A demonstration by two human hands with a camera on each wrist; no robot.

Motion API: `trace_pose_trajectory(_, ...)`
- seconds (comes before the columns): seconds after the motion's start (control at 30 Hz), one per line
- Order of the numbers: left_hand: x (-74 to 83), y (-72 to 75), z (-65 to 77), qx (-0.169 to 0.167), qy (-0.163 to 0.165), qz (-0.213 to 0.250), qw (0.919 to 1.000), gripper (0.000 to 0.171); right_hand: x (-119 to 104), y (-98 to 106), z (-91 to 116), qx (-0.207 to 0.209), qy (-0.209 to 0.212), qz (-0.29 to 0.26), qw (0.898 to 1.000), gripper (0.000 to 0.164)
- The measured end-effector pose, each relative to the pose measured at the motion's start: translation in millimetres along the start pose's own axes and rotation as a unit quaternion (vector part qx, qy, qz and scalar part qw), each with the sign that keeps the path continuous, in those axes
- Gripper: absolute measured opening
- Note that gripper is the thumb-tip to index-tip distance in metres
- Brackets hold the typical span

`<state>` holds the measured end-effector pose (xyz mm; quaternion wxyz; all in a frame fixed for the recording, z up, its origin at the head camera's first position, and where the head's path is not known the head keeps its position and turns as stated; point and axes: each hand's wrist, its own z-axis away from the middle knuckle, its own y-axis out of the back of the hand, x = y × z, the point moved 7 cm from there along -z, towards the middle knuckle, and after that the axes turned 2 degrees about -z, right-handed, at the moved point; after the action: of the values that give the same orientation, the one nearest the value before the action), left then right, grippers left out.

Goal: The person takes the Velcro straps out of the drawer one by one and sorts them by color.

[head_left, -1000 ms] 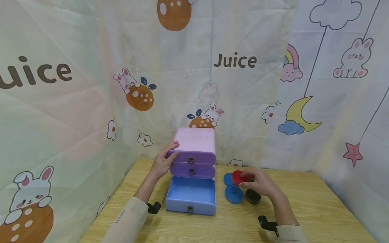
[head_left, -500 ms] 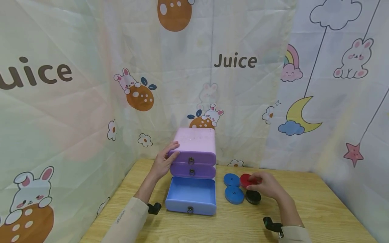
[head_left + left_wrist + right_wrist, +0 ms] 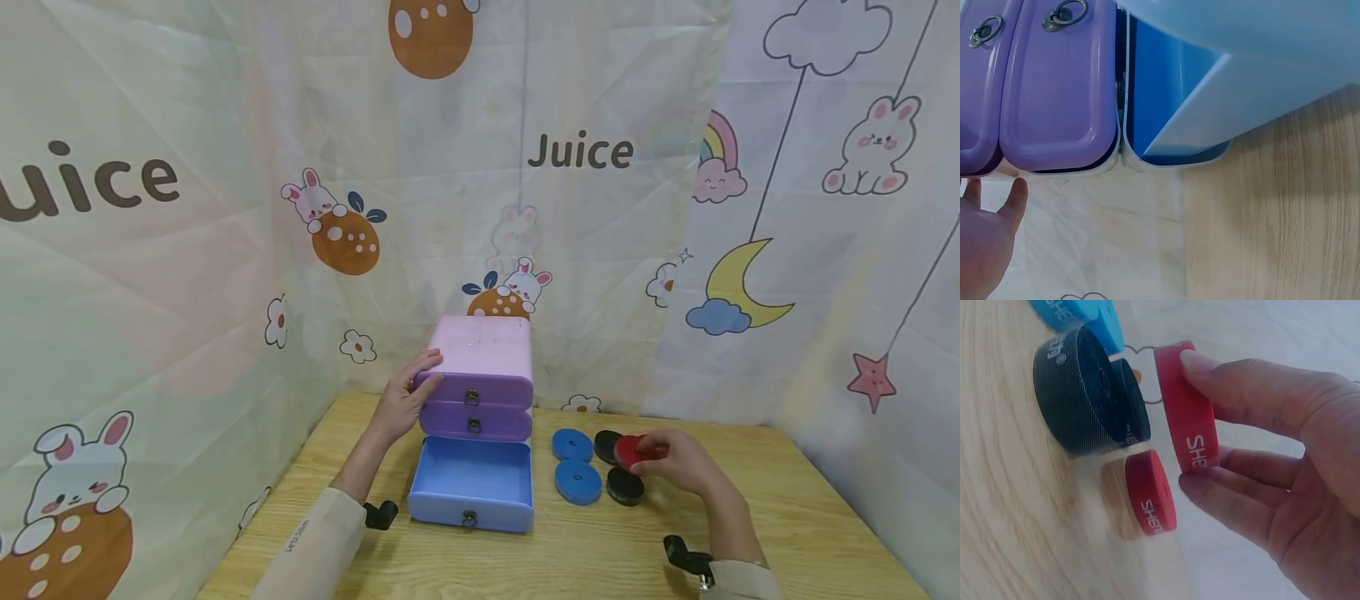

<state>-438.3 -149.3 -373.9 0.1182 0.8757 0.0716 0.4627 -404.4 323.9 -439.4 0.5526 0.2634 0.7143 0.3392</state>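
My right hand [image 3: 678, 458] pinches a red roll of tape [image 3: 1186, 406] between thumb and fingers, lifted over the table in the right wrist view. Beneath it a second red roll [image 3: 1150, 492] sits on the table. Two black rolls [image 3: 626, 486] and two blue rolls [image 3: 578, 482] lie to the left of that hand. At the left side of a small drawer unit [image 3: 480, 346], my left hand [image 3: 401, 400] rests its straight fingers and thumb against the upper part. The unit's blue bottom drawer [image 3: 472, 471] is pulled out, while two purple drawers [image 3: 450, 389] above are closed.
The wooden table [image 3: 600, 550] carries everything. Printed cloth walls [image 3: 600, 292] stand behind it and at both sides. Black wrist mounts [image 3: 381, 515] stick out inward from both sleeves.
My right hand has moved the red roll rightward, from over the blue rolls to beyond a black roll that now shows behind. The left hand and drawers have stayed still.
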Motion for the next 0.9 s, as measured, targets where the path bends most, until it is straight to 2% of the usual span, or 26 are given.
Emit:
trace_pose_trajectory(0.17, 0.1, 0.2, 0.3, 0.001, -0.007, 0.006, 1.0000, 0.041, 7, 2, 2, -0.008, -0.009, 0.001, 1.000, 0.034)
trace_pose_trajectory(0.67, 0.4, -0.7, 0.7, -0.007, -0.001, 0.013, 0.9999, 0.042, 24, 13, 16, -0.024, -0.019, -0.004, 1.000, 0.032)
trace_pose_trajectory(0.9, 0.3, -0.7, 0.2, -0.008, 0.001, 0.016, 0.9998, 0.042, 35, 15, 18, -0.054, -0.068, 0.009, 0.996, 0.033)
